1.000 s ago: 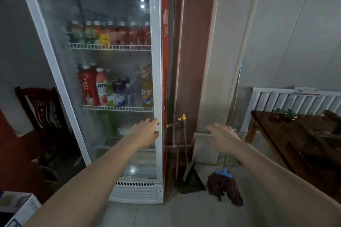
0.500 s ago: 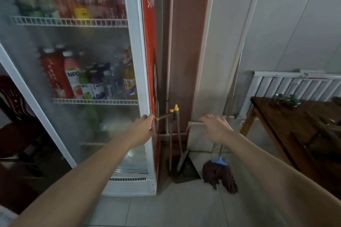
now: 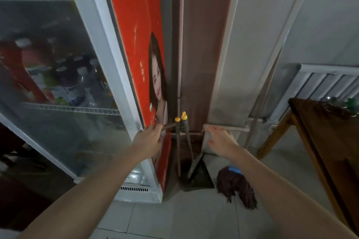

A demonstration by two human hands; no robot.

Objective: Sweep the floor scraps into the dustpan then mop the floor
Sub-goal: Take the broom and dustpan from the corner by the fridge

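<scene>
Two dark upright handles with yellow caps (image 3: 180, 118) stand in the gap between the fridge and the wall. A short dark bar (image 3: 169, 126) sticks out sideways from them, and my left hand (image 3: 149, 138) pinches its end. The dark dustpan (image 3: 200, 177) rests on the floor below the handles. To its right lies the brown mop head (image 3: 236, 187) with a blue collar, its long handle (image 3: 260, 101) leaning on the wall. My right hand (image 3: 220, 139) hovers with fingers spread at the white pipe (image 3: 239, 128), holding nothing. No bristles of a broom show.
A glass-door drinks fridge (image 3: 108, 54) with a red side panel stands on the left. At the right edge are a brown wooden table (image 3: 318, 134) and a white radiator (image 3: 318, 81). The floor (image 3: 174, 215) is pale tile.
The view has come closer to the corner. My left hand moved from the fridge door edge to the dark bar and took hold of it. My right hand stays by the white pipe.
</scene>
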